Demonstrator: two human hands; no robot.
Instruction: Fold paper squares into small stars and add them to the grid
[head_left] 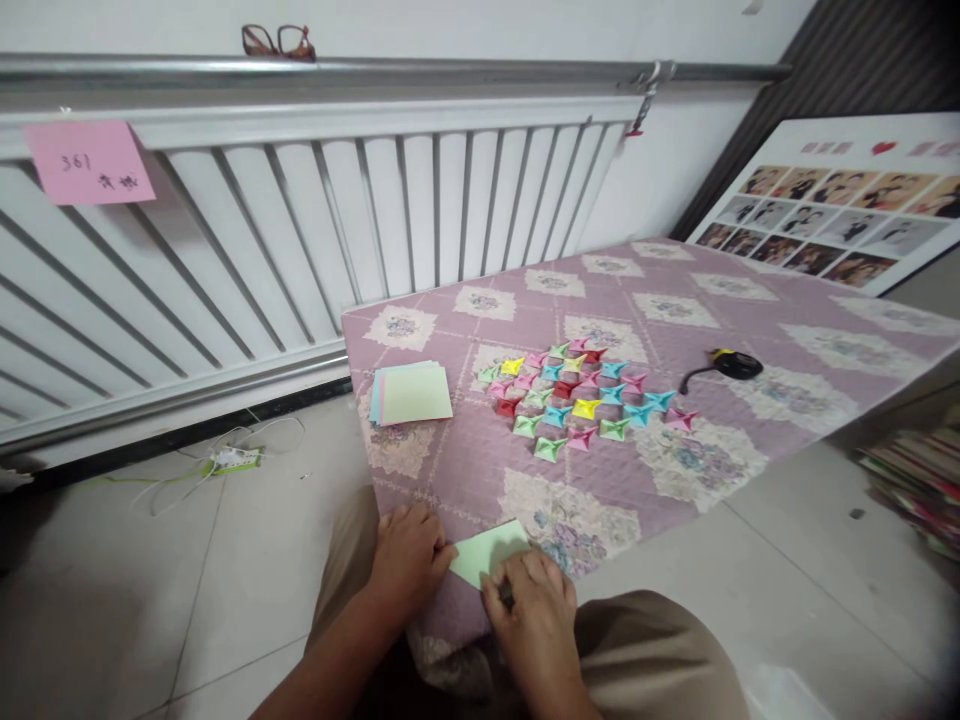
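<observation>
A light green sheet of paper (484,550) lies at the table's near edge, between my two hands. My left hand (409,555) is closed, its fingers curled, with the tips at the sheet's left corner. Bent over the right part of the same sheet, my right hand (531,600) has its thumb and fingers drawn together on the paper. Beyond my hands sit several small folded paper shapes (586,408) in green, pink, yellow, red and blue, laid out in rows. To their left is a stack of coloured paper sheets (416,393), pale yellow-green on top.
The table has a purple floral cloth (442,480). A black object with a cord-like tail (736,364) lies on the right. A white radiator (420,210) stands behind, and a photo board (832,200) leans at far right. A power strip (234,460) lies on the floor.
</observation>
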